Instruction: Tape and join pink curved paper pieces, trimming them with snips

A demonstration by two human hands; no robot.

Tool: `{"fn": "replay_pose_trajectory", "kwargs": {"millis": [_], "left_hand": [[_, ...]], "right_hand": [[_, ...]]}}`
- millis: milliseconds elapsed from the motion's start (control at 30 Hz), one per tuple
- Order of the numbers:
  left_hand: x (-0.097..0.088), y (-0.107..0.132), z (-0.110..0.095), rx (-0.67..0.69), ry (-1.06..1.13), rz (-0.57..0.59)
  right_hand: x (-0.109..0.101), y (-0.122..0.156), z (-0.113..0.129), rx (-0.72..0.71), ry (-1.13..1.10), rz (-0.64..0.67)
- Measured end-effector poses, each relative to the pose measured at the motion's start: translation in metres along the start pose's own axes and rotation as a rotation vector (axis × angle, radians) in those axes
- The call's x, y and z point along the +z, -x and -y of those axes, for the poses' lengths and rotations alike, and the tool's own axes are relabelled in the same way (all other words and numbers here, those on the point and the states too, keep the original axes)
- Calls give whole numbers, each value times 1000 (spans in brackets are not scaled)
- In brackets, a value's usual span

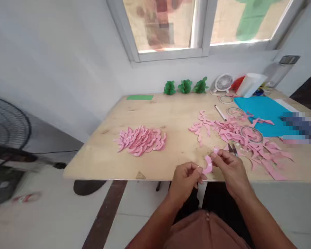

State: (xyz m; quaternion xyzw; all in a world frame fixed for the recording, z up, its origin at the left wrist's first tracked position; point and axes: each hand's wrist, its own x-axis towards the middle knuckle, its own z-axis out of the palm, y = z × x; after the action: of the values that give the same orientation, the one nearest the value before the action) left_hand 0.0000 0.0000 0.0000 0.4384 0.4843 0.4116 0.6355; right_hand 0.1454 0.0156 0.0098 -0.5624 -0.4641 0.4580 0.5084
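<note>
Head view: left hand point(186, 178) pinched the lower end of one curved pink paper piece point(208, 166) above the worktop's point(171, 114) near edge; right hand point(230, 169) pinched its upper end, grip pressed together; dark scissor tips point(233, 149) showed just behind; one pile of pink cut pieces point(141, 140) lay to the left; three green paper balls point(185, 86) stood by the wall.

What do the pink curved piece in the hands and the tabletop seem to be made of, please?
The pink curved piece looks like thin matte paper or craft foam, hard to tell which; it is cleanly cut, with no shine. The pale wooden tabletop is probably bare plywood, matte, with visible grain and dark knots.
</note>
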Motion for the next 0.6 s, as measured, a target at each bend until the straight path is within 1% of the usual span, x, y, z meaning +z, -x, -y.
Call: {"fn": "replay_pose_trajectory", "kwargs": {"millis": [67, 133, 200, 233, 300, 367, 400, 500, 600], "left_hand": [[-8, 1, 0, 3, -8, 6], [-17, 3, -1, 27, -37, -22], [-27, 5, -2, 71, -82, -77], [-32, 7, -2, 104, -119, -129], [-42, 10, 2, 200, -252, -274], [-51, 13, 8, 329, -445, -413], [-54, 14, 12, 403, -544, -456], [-64, 14, 24, 607, -761, -533], [-72, 9, 30, 737, -906, -624]], "right_hand": [[8, -7, -3, 8, 4, 41], [17, -13, -6, 4, 21, 83], [26, -19, -8, -12, 50, 127], [32, -22, -8, -28, 77, 143], [44, -29, -9, -62, 145, 164], [60, -38, -9, -80, 199, 174], [69, -43, -10, -87, 217, 182], [97, -62, -10, -106, 283, 205], [120, -80, -10, -121, 372, 209]]}}
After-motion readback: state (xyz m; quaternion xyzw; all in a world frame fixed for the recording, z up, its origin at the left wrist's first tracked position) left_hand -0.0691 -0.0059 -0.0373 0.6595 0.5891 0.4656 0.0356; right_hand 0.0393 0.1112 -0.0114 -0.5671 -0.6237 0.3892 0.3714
